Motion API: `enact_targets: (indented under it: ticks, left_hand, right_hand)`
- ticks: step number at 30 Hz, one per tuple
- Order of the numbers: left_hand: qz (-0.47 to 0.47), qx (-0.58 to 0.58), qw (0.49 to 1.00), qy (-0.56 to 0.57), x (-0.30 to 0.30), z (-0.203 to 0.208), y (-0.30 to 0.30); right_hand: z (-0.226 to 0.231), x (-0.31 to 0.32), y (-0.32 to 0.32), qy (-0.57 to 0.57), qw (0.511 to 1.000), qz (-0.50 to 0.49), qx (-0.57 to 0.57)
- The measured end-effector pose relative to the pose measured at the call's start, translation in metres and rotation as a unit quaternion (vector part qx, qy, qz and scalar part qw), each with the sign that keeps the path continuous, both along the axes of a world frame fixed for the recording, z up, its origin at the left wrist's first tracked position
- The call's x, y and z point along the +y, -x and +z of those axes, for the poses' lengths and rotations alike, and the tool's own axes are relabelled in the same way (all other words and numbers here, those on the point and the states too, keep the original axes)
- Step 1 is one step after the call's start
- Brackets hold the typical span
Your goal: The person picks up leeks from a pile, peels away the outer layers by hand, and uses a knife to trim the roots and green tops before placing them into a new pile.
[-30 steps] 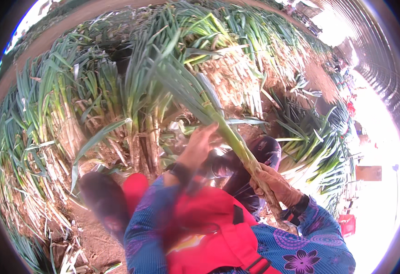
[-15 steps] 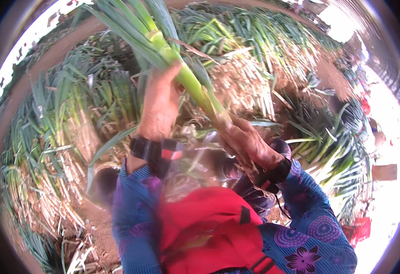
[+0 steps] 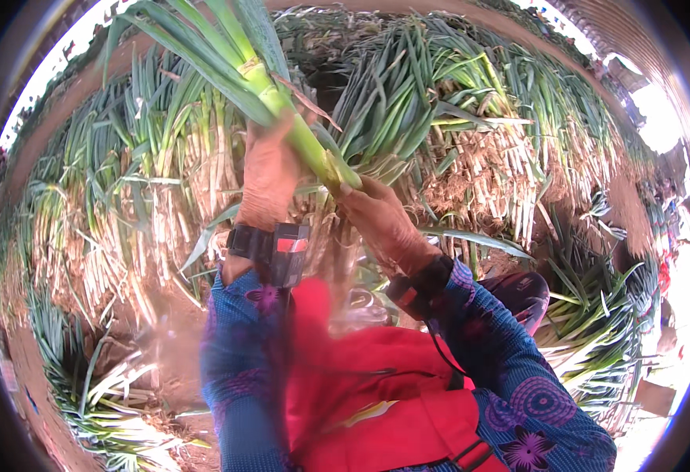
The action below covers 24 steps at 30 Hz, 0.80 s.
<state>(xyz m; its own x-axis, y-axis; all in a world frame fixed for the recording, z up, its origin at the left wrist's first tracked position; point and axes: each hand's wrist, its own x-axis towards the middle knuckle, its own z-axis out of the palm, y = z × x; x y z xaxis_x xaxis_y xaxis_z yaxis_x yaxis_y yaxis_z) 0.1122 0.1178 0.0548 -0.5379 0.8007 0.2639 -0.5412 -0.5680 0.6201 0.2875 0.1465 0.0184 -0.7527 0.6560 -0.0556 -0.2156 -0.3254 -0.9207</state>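
Observation:
A thick green onion (image 3: pixel 307 148) slants across the upper middle, its dark leaves fanning to the upper left. My left hand (image 3: pixel 268 169), partly smeared by motion, is closed round the stalk just below where the leaves split. Lower on the same stalk, my right hand (image 3: pixel 382 222) grips with its thumb on top. The root end is hidden behind my right hand. A dry, torn leaf strip (image 3: pixel 309 102) hangs off the stalk near the leaves. Both wrists have dark bands, with a small black box (image 3: pixel 288 256) on the left one.
Rows of piled green onions (image 3: pixel 479 157) line the far side, white ends toward me. More stand at the left (image 3: pixel 148 181), and loose ones lie at the lower left (image 3: pixel 124 417) and right (image 3: pixel 597 338). A red apron (image 3: pixel 392 425) covers my lap.
My right hand has moved up the stalk, closer to my left hand. Both hands still hold the green onion. The view has shifted, showing more of the piles at the right.

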Motion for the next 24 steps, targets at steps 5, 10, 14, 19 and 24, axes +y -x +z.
enact_targets:
  ticks: [5,10,14,19,24]
  left_hand:
    - [0.006,-0.057,0.998,0.017,-0.016,-0.016,0.018]
    - [0.076,-0.079,0.993,0.032,-0.02,-0.026,0.045]
    - [0.24,-0.147,0.949,0.142,-0.019,-0.02,0.056]
    - [0.287,-0.131,0.936,0.154,-0.034,-0.022,0.068]
    - [0.362,-0.164,0.911,0.109,-0.051,-0.05,0.108]
  right_hand:
    - [-0.007,-0.014,0.025,0.103,0.992,-0.037,0.065]
    - [-0.019,-0.011,0.03,0.155,0.982,-0.077,0.07]
    - [-0.029,0.018,0.004,0.286,0.955,-0.08,-0.021]
    - [-0.091,0.095,-0.083,0.336,0.916,-0.178,0.125]
    - [-0.12,0.164,-0.188,0.27,0.921,-0.276,0.058]
